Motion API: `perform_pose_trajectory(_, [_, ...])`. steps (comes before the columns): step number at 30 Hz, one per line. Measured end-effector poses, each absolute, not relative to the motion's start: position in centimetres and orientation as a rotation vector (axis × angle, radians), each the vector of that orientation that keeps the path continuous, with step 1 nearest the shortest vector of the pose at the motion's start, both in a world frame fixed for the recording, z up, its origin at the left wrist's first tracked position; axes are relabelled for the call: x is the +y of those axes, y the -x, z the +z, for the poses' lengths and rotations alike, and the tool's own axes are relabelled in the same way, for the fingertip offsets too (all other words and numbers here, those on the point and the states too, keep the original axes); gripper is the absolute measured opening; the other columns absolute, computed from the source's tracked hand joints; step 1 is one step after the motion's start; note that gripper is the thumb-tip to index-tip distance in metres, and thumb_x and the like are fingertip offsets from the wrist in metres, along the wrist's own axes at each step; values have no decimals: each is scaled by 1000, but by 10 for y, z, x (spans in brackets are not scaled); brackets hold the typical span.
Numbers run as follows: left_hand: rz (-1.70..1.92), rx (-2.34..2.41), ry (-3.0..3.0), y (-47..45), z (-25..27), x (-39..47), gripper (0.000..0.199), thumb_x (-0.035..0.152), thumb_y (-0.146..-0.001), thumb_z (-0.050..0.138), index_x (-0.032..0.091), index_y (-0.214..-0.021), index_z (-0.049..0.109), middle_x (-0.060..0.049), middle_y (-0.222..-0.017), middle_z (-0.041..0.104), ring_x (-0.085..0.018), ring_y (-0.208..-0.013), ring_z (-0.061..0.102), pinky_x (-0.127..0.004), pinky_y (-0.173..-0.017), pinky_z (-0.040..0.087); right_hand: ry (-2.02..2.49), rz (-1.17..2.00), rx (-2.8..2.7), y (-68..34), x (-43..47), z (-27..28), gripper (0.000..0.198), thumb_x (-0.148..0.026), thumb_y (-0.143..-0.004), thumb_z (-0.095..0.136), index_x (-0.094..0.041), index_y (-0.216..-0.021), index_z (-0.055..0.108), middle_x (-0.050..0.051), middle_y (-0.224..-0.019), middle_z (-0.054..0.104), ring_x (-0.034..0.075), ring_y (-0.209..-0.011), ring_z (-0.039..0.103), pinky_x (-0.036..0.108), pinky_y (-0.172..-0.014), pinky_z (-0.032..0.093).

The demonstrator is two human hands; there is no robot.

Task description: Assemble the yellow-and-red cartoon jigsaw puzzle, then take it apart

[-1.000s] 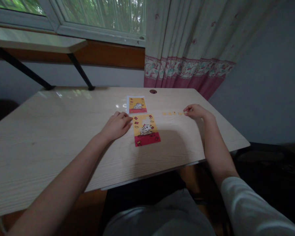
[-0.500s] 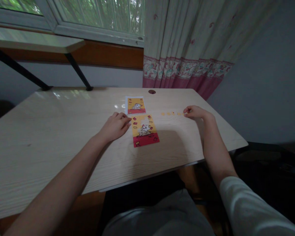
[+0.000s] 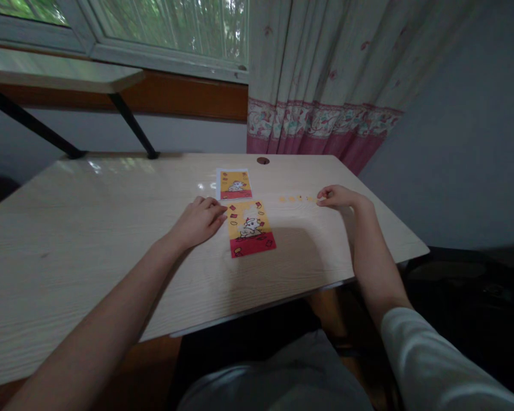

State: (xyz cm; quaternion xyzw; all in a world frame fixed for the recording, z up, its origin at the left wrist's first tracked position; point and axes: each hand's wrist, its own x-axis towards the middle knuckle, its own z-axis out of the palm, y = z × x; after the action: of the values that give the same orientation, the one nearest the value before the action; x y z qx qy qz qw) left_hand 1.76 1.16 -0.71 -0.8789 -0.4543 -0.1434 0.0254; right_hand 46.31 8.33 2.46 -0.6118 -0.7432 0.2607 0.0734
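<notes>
A yellow-and-red jigsaw puzzle (image 3: 252,246) showing a white cartoon animal lies on the desk in front of me. Its upper middle has a pale gap. My left hand (image 3: 203,221) rests on the desk along its left side, fingers loosely stretched and fingertips at the upper left edge. Behind it lies a smaller printed picture (image 3: 235,184) of the same design with a white border. Off to the right, several small yellow puzzle pieces (image 3: 292,199) form a row. At the row's right end my right hand (image 3: 337,197) pinches a small yellow piece, mostly hidden by the fingers.
The pale wooden desk (image 3: 111,240) has a round cable hole (image 3: 262,161) near its back edge. A raised shelf (image 3: 64,71) on black legs stands at the back left. Behind the desk hang a patterned curtain (image 3: 300,74) and a window.
The whole view has shifted very slightly. My right hand stays at the end of the row of pieces with its fingers pinched; my left hand has not visibly moved on the desk.
</notes>
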Motion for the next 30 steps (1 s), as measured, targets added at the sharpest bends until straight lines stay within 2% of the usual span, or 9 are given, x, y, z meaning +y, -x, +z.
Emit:
perform_pose_trajectory(7, [-444,-1406,2722,-17,-7,12,43,39,-94,36,15,-115,64,-14,-105,61,-27,-98,52,-42,-87,39,1931,807,-2207,-454,82,27,26,-38,-56,72,-16,-68,63,-2,-58,55,10,-55,45,24,-54,35])
perform_pose_trajectory(12, [-510,-1413,2726,-18,-6,10,39,37,-92,40,16,-113,66,-13,-104,61,-27,-97,52,-42,-87,39,1772,954,-2102,-448,74,34,30,-39,-54,75,-16,-66,60,-2,-57,55,8,-52,45,23,-51,34])
perform_pose_trajectory(17, [-803,-1458,2791,-27,4,6,34,36,-89,45,17,-103,69,-11,-98,64,-24,-93,53,-42,-86,41,1311,1069,-1960,-399,67,36,38,-37,-60,76,-15,-89,67,-1,-64,60,9,-55,51,22,-52,39])
perform_pose_trajectory(24, [-1257,-1679,3031,-52,13,-9,27,36,-82,54,17,-86,72,-9,-88,69,-19,-80,59,-32,-73,45,960,1251,-1756,-289,38,3,34,-41,-63,77,-15,-84,67,2,-69,67,12,-64,61,26,-62,50])
perform_pose_trajectory(30, [-1487,-1859,3075,-65,7,-14,25,38,-77,60,16,-77,72,-6,-77,69,-17,-71,58,-29,-67,43,936,1283,-1681,-264,20,-5,37,-46,-64,77,-17,-83,67,2,-69,68,12,-62,62,25,-57,50])
